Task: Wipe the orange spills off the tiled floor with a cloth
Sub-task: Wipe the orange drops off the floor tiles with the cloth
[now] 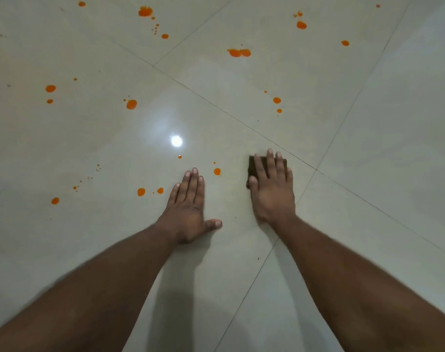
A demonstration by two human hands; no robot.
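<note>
Glossy pale tiled floor (368, 123), orange spills (131, 104) ahead and left of both flat hands: left hand (188, 209) bare-palmed, right hand (272, 191) pressing dark cloth (253, 165).

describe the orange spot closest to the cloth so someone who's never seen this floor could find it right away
Start at the right hand, which presses a dark cloth flat on the tiled floor. Look left, into the gap before the left hand. The spot is a round orange drop beyond the left fingertips, bigger than the speck just past it.

You are seeing a bright light reflection (176, 141) glaring at centre frame, with small dark specks (258, 258) lying lower down.
</note>
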